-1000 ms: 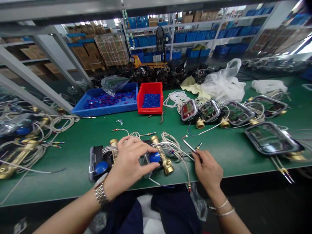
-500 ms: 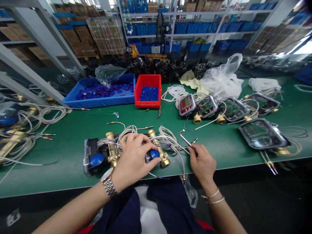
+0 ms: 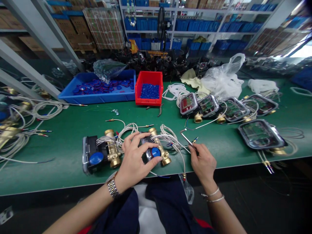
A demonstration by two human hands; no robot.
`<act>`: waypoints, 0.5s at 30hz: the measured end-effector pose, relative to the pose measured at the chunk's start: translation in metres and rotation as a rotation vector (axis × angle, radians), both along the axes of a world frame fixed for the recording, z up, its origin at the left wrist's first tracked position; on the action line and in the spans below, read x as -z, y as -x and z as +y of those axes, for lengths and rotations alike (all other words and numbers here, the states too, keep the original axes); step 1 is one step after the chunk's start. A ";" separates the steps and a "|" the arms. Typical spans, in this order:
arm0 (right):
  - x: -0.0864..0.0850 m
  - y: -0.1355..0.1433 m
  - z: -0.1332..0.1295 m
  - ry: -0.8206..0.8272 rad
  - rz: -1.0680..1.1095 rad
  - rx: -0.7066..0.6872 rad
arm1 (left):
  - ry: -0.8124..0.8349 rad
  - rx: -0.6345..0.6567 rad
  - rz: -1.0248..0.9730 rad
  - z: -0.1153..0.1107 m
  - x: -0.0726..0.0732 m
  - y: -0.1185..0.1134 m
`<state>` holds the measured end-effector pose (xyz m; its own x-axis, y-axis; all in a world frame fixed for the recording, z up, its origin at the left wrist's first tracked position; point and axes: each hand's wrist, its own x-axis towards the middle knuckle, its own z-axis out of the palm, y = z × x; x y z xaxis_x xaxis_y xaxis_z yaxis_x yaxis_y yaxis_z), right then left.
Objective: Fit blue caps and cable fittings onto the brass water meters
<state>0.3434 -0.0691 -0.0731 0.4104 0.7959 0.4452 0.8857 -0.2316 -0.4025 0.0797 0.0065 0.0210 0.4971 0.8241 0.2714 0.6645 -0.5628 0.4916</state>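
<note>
My left hand (image 3: 136, 159) curls over a meter with a dark, clear-lidded case and a brass pipe body (image 3: 158, 146). Its thumb and index finger lie about the round blue cap (image 3: 155, 152); part of the case is hidden under the palm. To the right, my right hand (image 3: 203, 161) is closed on a thin silver L-shaped hex key (image 3: 187, 139), whose short bent end points away from me. Left of my left hand lies a second meter, with a blue cap (image 3: 96, 158) and a brass pipe (image 3: 112, 149). Coiled grey cables (image 3: 168, 136) spread around both meters.
A blue tray (image 3: 97, 97) of blue discs and a red bin (image 3: 149, 101) of small blue parts stand at the back. Several meters (image 3: 262, 134) with cables sit on the right, near white plastic bags (image 3: 223, 81). More brass pieces and cables (image 3: 52, 109) lie left.
My left hand has shifted slightly and its fingers have loosened a little, showing more of the meter's case and cap. My right hand keeps the hex key in nearly the same place.
</note>
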 end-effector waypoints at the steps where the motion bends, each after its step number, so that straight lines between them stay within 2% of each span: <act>1: 0.000 0.000 0.000 0.001 0.001 0.000 | -0.005 -0.001 0.005 0.000 -0.001 0.000; 6: 0.001 0.000 0.001 -0.010 -0.006 0.000 | -0.074 0.012 0.040 0.003 -0.007 0.000; 15: 0.002 -0.002 0.001 0.016 -0.015 -0.006 | -0.156 -0.063 0.011 0.003 -0.003 -0.004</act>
